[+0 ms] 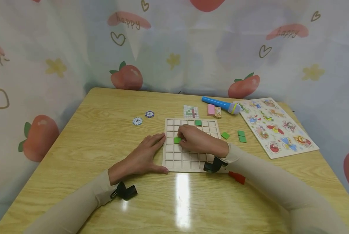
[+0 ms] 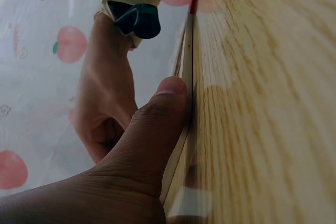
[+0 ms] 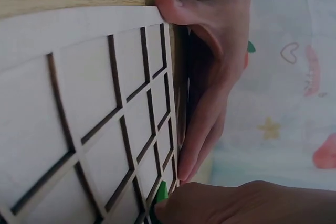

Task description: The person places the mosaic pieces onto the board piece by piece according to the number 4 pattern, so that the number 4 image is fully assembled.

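A wooden grid board lies flat on the table, divided into small square cells. My left hand rests along its left side, fingers extended against the edge and the thumb at the near left corner. Over the board, my right hand has curled fingers and pinches a green square tile at a cell in the left part. Only a sliver of that green tile shows beside the thumb in the right wrist view. Another green tile sits in a far-row cell. The right hand hides the board's middle.
Right of the board lie loose green tiles. Behind it are a printed grid card, a pink block, a small box and a blue microphone. An insect picture board, poker chips and a red object lie around.
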Available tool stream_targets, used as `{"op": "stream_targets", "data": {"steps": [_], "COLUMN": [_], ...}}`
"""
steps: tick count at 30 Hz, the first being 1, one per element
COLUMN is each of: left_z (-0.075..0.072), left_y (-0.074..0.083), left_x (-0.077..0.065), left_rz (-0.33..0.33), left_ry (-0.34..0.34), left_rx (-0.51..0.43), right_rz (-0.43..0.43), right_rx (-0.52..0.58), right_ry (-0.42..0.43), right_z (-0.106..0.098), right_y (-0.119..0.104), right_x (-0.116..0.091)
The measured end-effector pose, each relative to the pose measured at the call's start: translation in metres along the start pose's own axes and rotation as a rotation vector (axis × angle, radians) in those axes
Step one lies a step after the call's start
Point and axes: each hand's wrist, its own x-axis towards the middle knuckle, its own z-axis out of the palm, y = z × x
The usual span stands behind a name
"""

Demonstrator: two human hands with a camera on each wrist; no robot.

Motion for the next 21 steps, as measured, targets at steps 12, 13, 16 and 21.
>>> {"op": "stream_targets", "data": {"steps": [12, 13, 16, 21], "left_z": [-0.001, -0.001, 0.000, 0.000], "left_y": [0.001, 0.001, 0.001, 0.000], "left_x": [0.005, 0.005, 0.005, 0.001], "left_rz": [0.013, 0.015, 0.015, -0.004], "left_ry": [-0.009, -0.010, -0.009, -0.010], "left_rx": [-0.007, -0.007, -0.003, -0.001], "right_rz": [0.000, 0.001, 0.013, 0.036], "right_rx": [-0.067, -0.062, -0.042, -0.003], "right_ry": [-0.083, -0.085, -0.069, 0.107], "right_z": [-0.010, -0.011, -0.013, -0.031], "right_y": [0.001, 0.002, 0.005, 0.019], "right_x": [0.006, 0.005, -0.003, -0.044]}}
